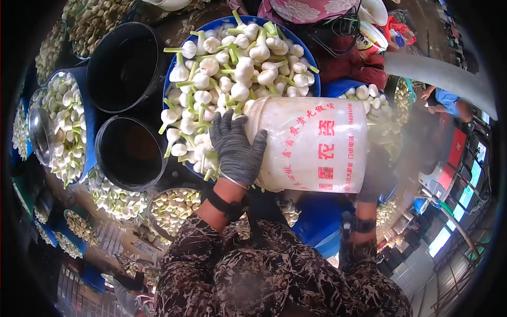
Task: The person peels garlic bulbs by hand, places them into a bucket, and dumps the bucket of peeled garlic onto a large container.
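A white plastic bucket (317, 145) with red printed characters lies tipped on its side, its mouth facing left over a heap of garlic bulbs (232, 68) with short green stems. The heap fills a large blue tub (170, 79). My left hand (237, 148), in a grey glove, has its fingers spread over the bulbs at the bucket's mouth, with the thumb by the rim. My right hand (377, 169) is beside the bucket's base, smeared by a cloudy patch on the lens; its fingers cannot be made out.
Two dark buckets (132, 153) stand at the left, near a blue tub of garlic (66, 121). More garlic (119, 198) sits in containers below them. Behind the heap is a person in pink flowered clothing (311, 9), with black cables (332, 31) alongside. Another person (449, 103) is far right.
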The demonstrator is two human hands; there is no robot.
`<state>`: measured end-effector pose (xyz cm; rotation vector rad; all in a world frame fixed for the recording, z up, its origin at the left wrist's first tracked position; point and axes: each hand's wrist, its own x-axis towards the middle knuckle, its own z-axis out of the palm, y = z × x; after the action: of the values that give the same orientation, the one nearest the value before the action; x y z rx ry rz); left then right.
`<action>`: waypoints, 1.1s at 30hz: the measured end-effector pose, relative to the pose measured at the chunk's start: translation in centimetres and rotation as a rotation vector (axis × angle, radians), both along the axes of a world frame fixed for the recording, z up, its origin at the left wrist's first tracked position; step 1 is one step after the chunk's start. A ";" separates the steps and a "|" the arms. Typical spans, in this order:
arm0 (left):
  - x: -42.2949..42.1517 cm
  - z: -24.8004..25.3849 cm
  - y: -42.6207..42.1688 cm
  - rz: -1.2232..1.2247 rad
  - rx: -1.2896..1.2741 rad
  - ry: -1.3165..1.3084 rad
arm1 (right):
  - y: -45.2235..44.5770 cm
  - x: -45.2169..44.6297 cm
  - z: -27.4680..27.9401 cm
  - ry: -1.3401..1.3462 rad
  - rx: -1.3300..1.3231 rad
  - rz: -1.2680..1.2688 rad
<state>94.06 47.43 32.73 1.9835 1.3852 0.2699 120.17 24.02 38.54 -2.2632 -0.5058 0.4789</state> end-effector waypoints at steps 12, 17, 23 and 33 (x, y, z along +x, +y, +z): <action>1.9 0.1 2.4 0.096 -0.269 -0.486 | 4.7 -1.2 6.0 1.110 0.440 -0.480; 2.8 -3.1 3.7 0.166 -0.196 -0.315 | 3.1 3.2 0.3 0.895 0.337 -0.329; 0.8 -4.2 3.9 0.100 -0.108 -0.186 | 2.8 5.6 -3.4 0.917 0.258 -0.165; 14.7 -10.1 18.9 -0.733 0.232 0.126 | -0.2 7.1 -5.1 0.891 0.267 -0.177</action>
<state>108.80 66.33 22.65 2.5841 0.6308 -0.0392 127.27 23.80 33.43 -1.5997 0.0882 1.1565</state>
